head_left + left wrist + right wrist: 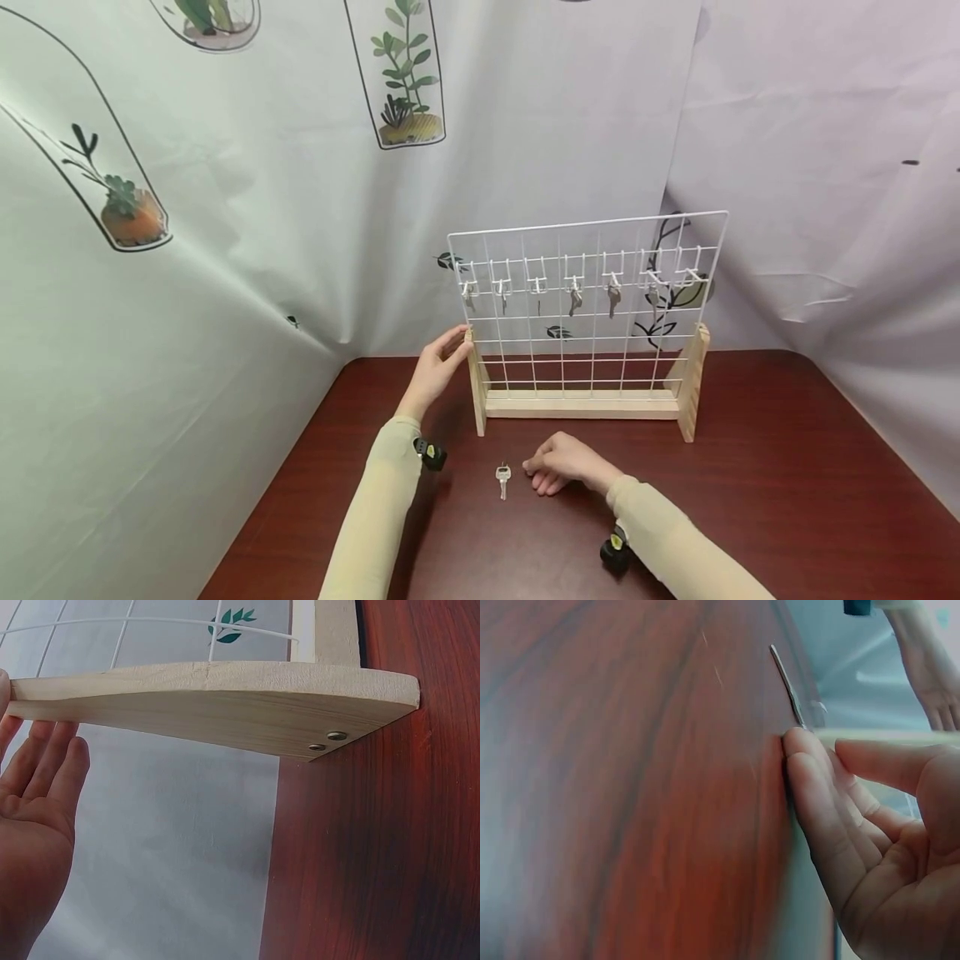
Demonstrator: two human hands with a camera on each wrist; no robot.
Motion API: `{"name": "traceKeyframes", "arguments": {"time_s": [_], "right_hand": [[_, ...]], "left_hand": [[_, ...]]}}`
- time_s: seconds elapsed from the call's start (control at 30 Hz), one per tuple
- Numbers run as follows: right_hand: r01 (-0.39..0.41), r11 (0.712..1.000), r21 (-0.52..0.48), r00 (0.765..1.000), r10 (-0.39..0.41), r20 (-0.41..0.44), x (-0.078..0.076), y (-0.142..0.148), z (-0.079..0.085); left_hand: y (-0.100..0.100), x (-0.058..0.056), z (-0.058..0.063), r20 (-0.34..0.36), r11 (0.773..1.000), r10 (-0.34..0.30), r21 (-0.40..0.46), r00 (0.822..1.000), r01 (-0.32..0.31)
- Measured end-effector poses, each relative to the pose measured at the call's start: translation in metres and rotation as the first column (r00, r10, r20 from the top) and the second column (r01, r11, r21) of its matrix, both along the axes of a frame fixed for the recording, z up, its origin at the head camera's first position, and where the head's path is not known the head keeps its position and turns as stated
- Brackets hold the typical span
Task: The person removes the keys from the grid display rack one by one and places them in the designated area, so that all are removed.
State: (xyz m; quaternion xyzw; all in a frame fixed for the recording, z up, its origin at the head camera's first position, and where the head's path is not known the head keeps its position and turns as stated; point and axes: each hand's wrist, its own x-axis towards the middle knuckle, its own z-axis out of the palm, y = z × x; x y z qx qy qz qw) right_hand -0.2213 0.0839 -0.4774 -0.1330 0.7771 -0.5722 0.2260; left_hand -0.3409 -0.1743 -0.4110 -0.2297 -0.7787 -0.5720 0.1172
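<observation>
A white wire grid rack [592,340] stands on wooden feet on the table. My left hand [437,367] grips the upper end of its left wooden side post [477,387]; the left wrist view shows fingers [64,761] on one side of this post, with the thumb partly cut off by the frame edge. A single key [503,482], with a small ring at its head, lies flat in front of the rack. Just right of that key, my right hand [568,463] hovers low or rests at the tabletop, fingers loosely bent and holding nothing visible.
White hooks [537,285] line the upper part of the grid, and keys [614,298] hang from several of them. Beneath everything is a dark red wooden table [787,467]. Pale cloth [225,350] printed with plants hangs behind and at the sides.
</observation>
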Motion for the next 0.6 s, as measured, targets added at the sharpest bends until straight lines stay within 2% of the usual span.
{"name": "traceKeyframes", "arguments": {"time_s": [0.23, 0.5, 0.6], "right_hand": [[0.043, 0.999, 0.006, 0.998, -0.043, -0.049, -0.004, 0.037, 0.01], [0.1, 0.995, -0.03, 0.993, -0.102, -0.066, -0.006, 0.086, 0.018], [0.118, 0.993, -0.011, 0.988, -0.119, -0.095, -0.005, 0.104, 0.022]], "left_hand": [[0.0, 0.0, 0.002, 0.006, 1.0, -0.01, 0.002, 1.0, 0.01], [-0.001, 0.001, 0.0, -0.001, 1.0, 0.002, 0.008, 1.0, -0.002], [0.0, 0.001, 0.0, -0.005, 1.0, 0.002, 0.011, 1.0, -0.002]]}}
